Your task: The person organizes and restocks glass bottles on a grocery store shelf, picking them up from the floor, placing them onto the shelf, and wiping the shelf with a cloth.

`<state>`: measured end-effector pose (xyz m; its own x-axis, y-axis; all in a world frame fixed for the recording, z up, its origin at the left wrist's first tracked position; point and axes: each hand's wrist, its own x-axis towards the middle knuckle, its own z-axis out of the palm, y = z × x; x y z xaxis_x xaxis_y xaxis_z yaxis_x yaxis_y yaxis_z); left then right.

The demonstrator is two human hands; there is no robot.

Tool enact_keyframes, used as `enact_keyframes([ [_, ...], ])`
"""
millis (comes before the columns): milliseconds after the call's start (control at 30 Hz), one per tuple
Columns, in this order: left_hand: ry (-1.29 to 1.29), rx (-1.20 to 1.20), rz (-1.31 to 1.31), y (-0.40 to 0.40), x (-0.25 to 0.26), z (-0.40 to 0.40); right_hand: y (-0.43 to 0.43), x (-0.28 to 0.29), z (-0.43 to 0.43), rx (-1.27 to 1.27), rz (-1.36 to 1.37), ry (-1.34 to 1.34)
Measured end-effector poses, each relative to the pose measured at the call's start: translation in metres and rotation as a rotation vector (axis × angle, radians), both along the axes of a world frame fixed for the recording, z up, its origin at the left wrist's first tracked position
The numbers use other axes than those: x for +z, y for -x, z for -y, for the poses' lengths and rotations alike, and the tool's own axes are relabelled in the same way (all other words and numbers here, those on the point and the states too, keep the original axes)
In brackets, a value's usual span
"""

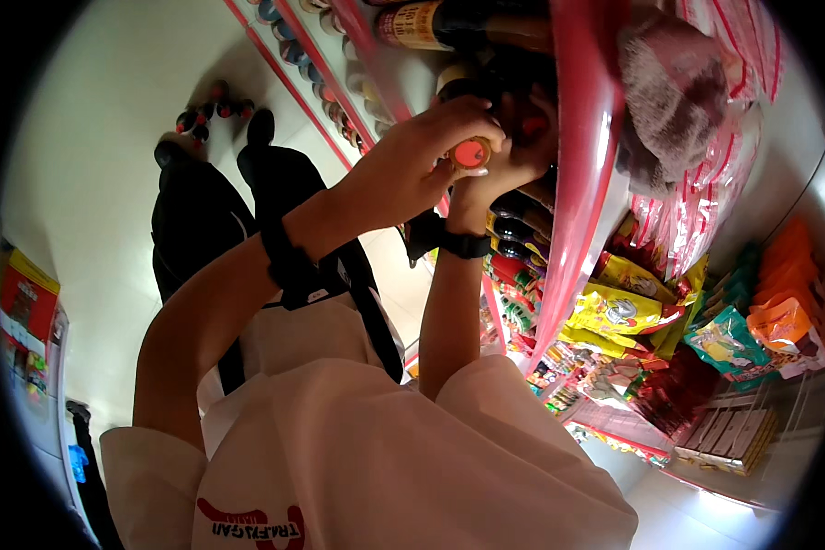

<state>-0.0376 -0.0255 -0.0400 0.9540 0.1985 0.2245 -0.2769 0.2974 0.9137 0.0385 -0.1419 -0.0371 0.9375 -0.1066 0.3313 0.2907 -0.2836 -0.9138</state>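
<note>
My left hand (447,141) is closed around the top of a bottle, whose round red cap (469,152) faces up towards me. Most of that bottle is hidden by my hands. Just beyond it, my right hand (512,155) reaches in among dark bottles on the shelf. Its fingers lie in shadow around a red spot, perhaps another cap, so its grip is unclear. A dark glass bottle with a printed label (412,26) lies across the view at the top. Black bands circle both wrists.
The red shelf-edge strip (584,172) runs close beside my right hand. Above it are a brown cloth (674,96), pink-and-white packets (694,227), yellow bags (615,306) and orange pouches (787,316). Several red-capped dark bottles (210,113) stand on the floor near my feet.
</note>
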Motion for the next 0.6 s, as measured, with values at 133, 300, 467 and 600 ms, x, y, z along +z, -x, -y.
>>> enact_keyframes([
  [133,0.012,0.010,-0.059,0.013,0.002,-0.001,-0.001,0.015,-0.006,-0.009,0.039,0.299],
  [300,0.074,0.018,-0.052,0.031,0.008,-0.011,0.006,0.030,-0.012,-0.026,-0.023,0.244],
  [467,0.110,0.048,-0.062,0.054,0.012,-0.020,0.014,0.031,0.002,-0.052,-0.045,0.266],
  [600,0.141,0.078,-0.064,0.080,0.010,-0.028,0.030,0.044,-0.003,-0.049,-0.102,0.323],
])
